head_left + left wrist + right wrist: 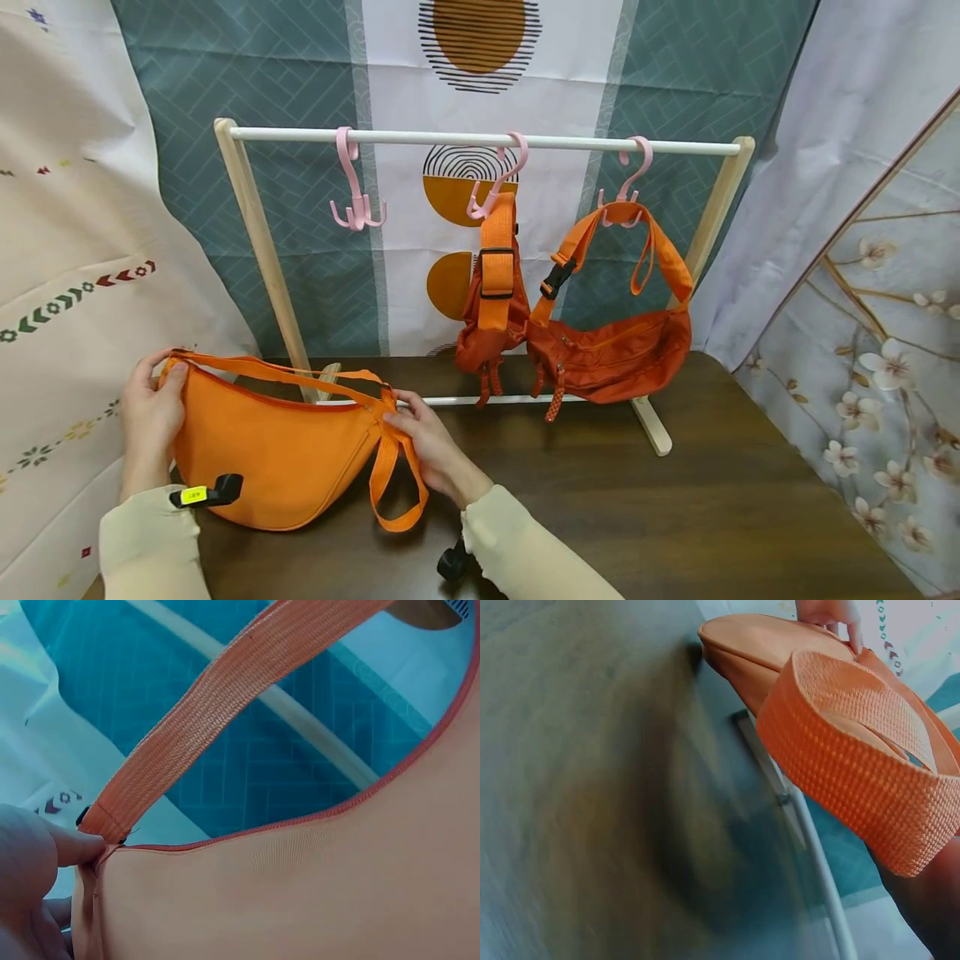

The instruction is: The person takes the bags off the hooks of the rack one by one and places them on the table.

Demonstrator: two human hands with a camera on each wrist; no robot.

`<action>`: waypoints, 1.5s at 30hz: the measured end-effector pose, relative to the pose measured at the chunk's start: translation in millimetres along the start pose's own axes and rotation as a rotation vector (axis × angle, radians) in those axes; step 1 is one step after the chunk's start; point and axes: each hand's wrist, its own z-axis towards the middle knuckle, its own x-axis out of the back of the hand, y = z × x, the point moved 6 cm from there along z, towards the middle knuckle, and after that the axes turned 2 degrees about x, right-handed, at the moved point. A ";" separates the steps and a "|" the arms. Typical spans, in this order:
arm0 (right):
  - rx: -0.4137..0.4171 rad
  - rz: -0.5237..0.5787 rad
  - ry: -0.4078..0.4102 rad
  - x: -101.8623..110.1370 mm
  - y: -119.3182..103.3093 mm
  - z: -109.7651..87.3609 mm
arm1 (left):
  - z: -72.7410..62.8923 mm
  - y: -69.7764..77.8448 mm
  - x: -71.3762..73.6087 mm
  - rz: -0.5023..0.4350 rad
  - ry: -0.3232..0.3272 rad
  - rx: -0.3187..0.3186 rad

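An orange crescent-shaped shoulder bag [277,454] is held up between both hands at the left of the table. My left hand [153,408] pinches its upper left corner, where the strap [195,712] joins the zipper edge, thumb on the near side. At the opposite upper corner my right hand [431,442] grips the bag and its strap. A loop of webbing [840,750] hangs below that hand. In the right wrist view the right hand's fingers are largely hidden by the strap.
Behind stands a rack with a white rail [435,137] and wooden legs. Pink hooks hang on it: the left hook [358,204] is bare; a rust-orange bag [491,308] and another rust-orange bag [615,354] hang from the others. The table [600,517] is dark wood.
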 end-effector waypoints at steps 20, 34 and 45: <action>-0.065 0.036 0.005 4.1 42.0 -7.4 | 15.7 -43.3 -16.1 0.028 -0.168 0.019; -0.094 0.000 0.025 15.2 44.5 -3.0 | 20.8 -57.1 -32.8 0.211 -0.338 -0.021; -0.053 -0.250 0.008 16.3 18.3 3.6 | 19.8 -29.3 -28.7 0.382 -0.257 -0.183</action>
